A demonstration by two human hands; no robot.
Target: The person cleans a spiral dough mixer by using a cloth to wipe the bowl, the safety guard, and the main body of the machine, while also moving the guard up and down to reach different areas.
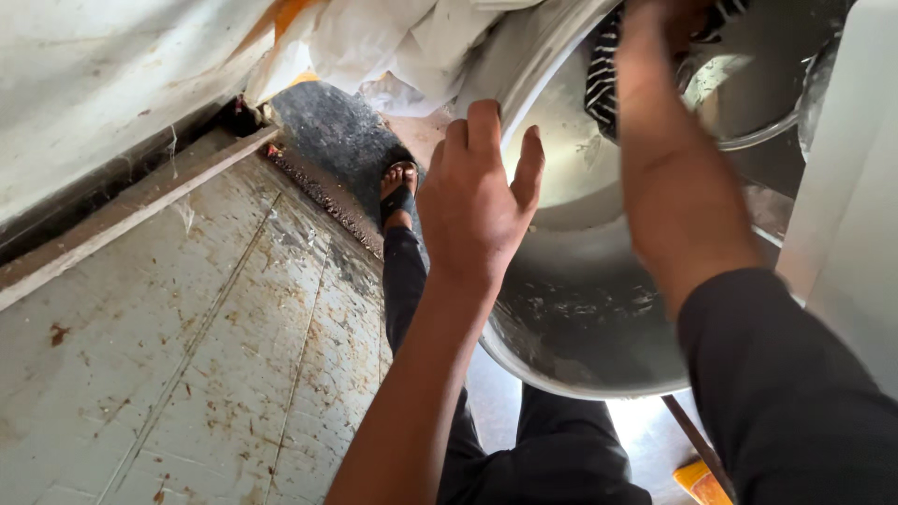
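**Soft striped cloth inside a steel washer drum**

Up at the top of the view, deep in the round mouth of the metal drum [599, 309], lies the black-and-white striped cloth [603, 70], bunched against the upper inner wall. Reached into by the right hand [669, 19], mostly cut off by the frame edge; fingers seemingly curled at the fabric, though cannot tell whether truly clamped on it. Left hand [477, 201] held open just at the drum's rim, fingers spread and slightly bent, palm toward the opening, gripping nothing.

Probably light and limp, that cloth: soft knit, folding and draping, likely to sag and trail when lifted by one corner. Possibly damp and heavier than it looks; not clear from here. Best taken in a full handful at the bunched middle rather than pinched at an edge. No risk of breakage, some risk of snagging on the rim.

Drum smooth, curved, dull-shiny steel, streaked and smudged on the lower lip; hard and slippery, little to grip beyond the rolled rim. To the right, a flat white panel [847, 187] of the machine. Above left, crumpled white sheeting [393, 42], thin and wrinkled. Below, a worn tiled floor [187, 355], stained with rusty specks, and a sandalled foot [399, 192] beside a rough dark mat [337, 131].
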